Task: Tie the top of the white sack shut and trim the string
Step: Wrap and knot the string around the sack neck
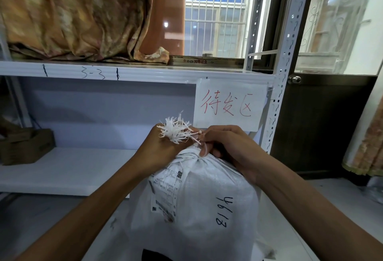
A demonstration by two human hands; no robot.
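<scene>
The white sack (199, 209) stands upright nearest the camera, in front of the metal shelf (132, 72), with a shipping label (165, 190) on its side. At the sack's gathered neck, the left hand (159, 148) closes its fingers around the frayed top (176, 131). Just beside it, the right hand (226, 146) pinches the white string (204, 148). Behind the sack, a paper sign (228, 105) hangs from the shelf.

The knot of the string (204, 150) lies concealed between the fingers of the right hand (228, 146). The left hand (161, 148) covers the sack (196, 209) neck beneath its grip. The lower frame edge truncates the sack's base; label (165, 190) print is illegible.
</scene>
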